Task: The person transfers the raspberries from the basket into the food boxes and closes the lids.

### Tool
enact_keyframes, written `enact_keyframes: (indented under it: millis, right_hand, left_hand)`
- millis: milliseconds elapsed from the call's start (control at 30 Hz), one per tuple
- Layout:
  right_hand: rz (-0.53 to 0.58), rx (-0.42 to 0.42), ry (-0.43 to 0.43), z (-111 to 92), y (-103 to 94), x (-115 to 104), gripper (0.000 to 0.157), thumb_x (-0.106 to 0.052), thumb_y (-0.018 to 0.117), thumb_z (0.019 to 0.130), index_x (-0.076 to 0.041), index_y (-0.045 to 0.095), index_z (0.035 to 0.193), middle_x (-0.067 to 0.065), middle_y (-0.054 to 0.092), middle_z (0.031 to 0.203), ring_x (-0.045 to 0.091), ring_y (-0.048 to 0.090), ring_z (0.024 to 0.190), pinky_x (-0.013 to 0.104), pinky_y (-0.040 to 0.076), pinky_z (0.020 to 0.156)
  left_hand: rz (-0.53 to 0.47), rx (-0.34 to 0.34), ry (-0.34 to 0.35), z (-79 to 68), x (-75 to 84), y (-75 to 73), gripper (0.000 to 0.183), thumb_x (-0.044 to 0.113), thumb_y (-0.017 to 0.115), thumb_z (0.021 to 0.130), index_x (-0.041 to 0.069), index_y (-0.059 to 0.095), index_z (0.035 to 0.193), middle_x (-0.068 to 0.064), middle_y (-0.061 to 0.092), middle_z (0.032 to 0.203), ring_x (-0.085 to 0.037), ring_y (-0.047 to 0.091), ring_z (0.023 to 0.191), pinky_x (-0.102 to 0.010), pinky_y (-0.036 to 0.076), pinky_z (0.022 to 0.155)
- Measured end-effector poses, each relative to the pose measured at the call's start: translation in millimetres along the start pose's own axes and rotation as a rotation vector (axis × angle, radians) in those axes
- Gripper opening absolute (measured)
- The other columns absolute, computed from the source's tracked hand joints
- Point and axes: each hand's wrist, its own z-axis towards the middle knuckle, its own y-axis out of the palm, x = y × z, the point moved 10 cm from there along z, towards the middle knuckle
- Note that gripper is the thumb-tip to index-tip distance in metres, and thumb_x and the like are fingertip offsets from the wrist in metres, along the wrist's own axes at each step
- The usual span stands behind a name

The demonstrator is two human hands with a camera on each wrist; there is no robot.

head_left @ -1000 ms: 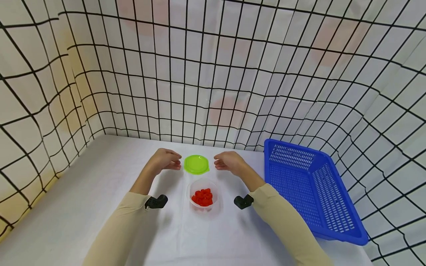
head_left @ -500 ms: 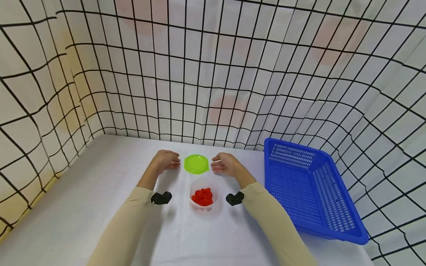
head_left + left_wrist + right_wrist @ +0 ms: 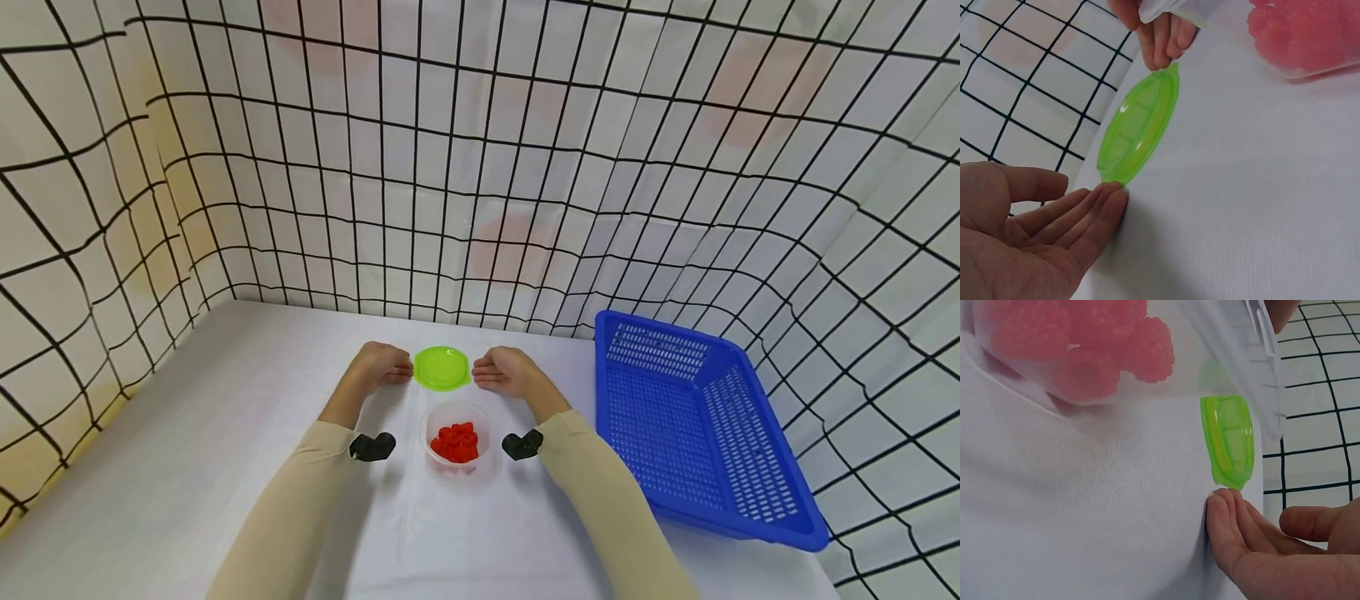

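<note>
A bright green plastic lid [image 3: 442,368] lies flat on the white cloth between my two hands. My left hand [image 3: 382,364] is at its left edge, fingers extended and thumb apart; in the left wrist view the fingertips [image 3: 1113,190] meet the lid's rim. On the opposite side my right hand [image 3: 506,372] has its straight fingertips [image 3: 1225,497] right at the lid's tab. Closer to me than the lid stands a clear plastic container [image 3: 483,425], uncovered, with several red raspberries [image 3: 455,443] inside. Neither hand grips anything.
A large blue plastic basket [image 3: 705,425] stands on the right side of the table. Black wire mesh [image 3: 420,167] rises behind the table and along both sides. White cloth [image 3: 247,400] covers the tabletop.
Both hands have drawn in toward the lid from either side, the right hand moving left and the left hand slightly right. The lid and container stay in place.
</note>
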Motion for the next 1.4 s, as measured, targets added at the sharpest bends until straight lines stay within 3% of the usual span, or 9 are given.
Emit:
enact_keyframes:
  millis: [400, 567, 1033, 1400]
  right_hand:
    - [-0.017, 0.026, 0.017, 0, 3.7, 0, 0.037, -0.012, 0.046, 0.103, 0.011, 0.061, 0.129, 0.021, 0.064, 0.121, 0.027, 0.064, 0.102, 0.037, 0.054, 0.106]
    - [-0.013, 0.021, 0.030, 1, 5.4, 3, 0.036, -0.012, 0.048, 0.103, 0.009, 0.062, 0.128, 0.017, 0.064, 0.113, 0.025, 0.062, 0.099, 0.035, 0.053, 0.107]
    - [-0.020, 0.011, 0.018, 0, 5.4, 0, 0.034, -0.013, 0.051, 0.102, 0.008, 0.065, 0.124, 0.015, 0.065, 0.108, 0.023, 0.062, 0.095, 0.035, 0.055, 0.104]
    - [0.077, 0.004, 0.034, -1, 7.9, 6, 0.037, -0.011, 0.049, 0.102, 0.010, 0.061, 0.129, 0.017, 0.064, 0.114, 0.025, 0.061, 0.100, 0.038, 0.052, 0.109]
  left_hand:
    - [0.011, 0.000, -0.007, -0.1, 0.9, 3.3, 0.040, 0.004, 0.055, 0.100, -0.015, 0.051, 0.135, -0.027, 0.064, 0.125, -0.024, 0.071, 0.094, -0.034, 0.060, 0.095]
    - [0.048, -0.022, -0.001, 1.5, 1.4, 5.3, 0.042, 0.006, 0.055, 0.101, -0.015, 0.050, 0.136, -0.028, 0.064, 0.127, -0.027, 0.071, 0.100, -0.035, 0.059, 0.097]
    - [0.079, 0.021, 0.080, -4.5, 14.2, 1.7, 0.040, 0.007, 0.055, 0.100, -0.016, 0.053, 0.133, -0.030, 0.063, 0.128, -0.031, 0.070, 0.104, -0.036, 0.060, 0.097]
    - [0.059, -0.015, 0.031, -2.0, 9.6, 8.4, 0.040, 0.008, 0.054, 0.101, -0.016, 0.052, 0.133, -0.030, 0.065, 0.127, -0.031, 0.072, 0.103, -0.036, 0.060, 0.095]
